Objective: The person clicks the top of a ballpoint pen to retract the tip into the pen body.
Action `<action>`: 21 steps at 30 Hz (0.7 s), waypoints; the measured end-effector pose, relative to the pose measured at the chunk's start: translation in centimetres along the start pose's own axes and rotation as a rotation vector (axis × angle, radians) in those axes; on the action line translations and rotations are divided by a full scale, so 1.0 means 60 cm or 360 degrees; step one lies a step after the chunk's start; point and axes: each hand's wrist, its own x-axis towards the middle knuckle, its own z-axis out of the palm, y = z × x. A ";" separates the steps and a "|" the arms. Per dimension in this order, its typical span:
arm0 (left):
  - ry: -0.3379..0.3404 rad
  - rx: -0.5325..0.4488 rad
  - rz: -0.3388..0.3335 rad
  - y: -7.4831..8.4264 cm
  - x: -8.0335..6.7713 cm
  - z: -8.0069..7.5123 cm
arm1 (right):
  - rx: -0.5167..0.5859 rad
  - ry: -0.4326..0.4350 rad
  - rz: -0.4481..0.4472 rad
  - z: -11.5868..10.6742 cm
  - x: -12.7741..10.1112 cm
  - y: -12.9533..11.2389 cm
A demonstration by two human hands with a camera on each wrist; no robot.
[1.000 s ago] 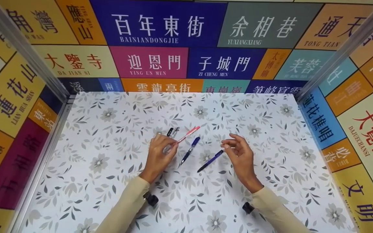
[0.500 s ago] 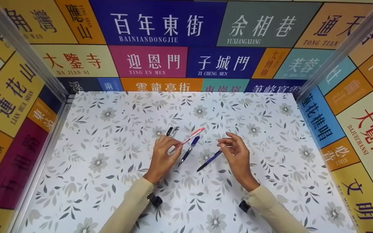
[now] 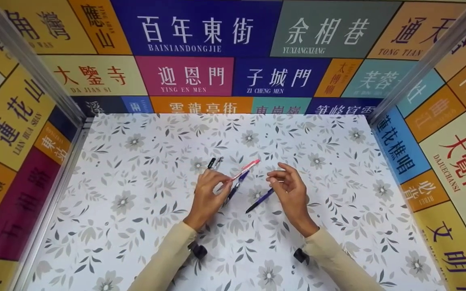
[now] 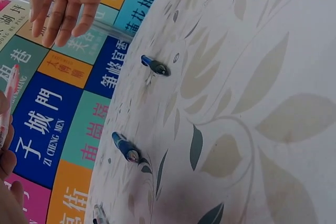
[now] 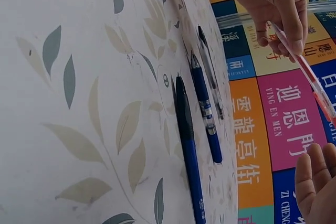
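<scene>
My left hand pinches a pink pen near one end between thumb and fingers, its pink end pointing up toward the right; it is raised off the table in the right wrist view. Facing it, my right hand hovers with loosely bent fingers, holding nothing, a short gap from the pink pen. Below the hands lie a dark-tipped blue pen and a blue pen with a clear band, which the pink pen partly covers in the head view. A clear pen with a black end lies beyond my left hand.
A white tabletop with a grey flower and leaf print spreads under everything. Colourful panels with Chinese lettering wall in the back and both sides. Metal posts stand at the corners.
My left hand has moved slightly right with the pink pen, now over part of the middle blue pen. My right hand has drifted slightly left, narrowing the gap. The pens on the table stay put.
</scene>
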 end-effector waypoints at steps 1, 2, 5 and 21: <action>0.0004 -0.0010 0.0000 0.001 -0.001 0.001 | 0.0002 -0.0001 0.0006 0.002 0.000 -0.001; 0.0005 -0.0019 0.0003 0.002 -0.001 0.003 | 0.0005 -0.0001 0.0010 0.004 0.000 0.000; 0.0013 -0.0049 0.0028 0.004 -0.001 0.007 | 0.0011 -0.0007 0.0020 0.008 0.001 0.001; 0.0016 -0.0098 0.0030 0.025 0.002 0.027 | -0.0006 -0.0014 -0.0013 0.024 0.004 0.000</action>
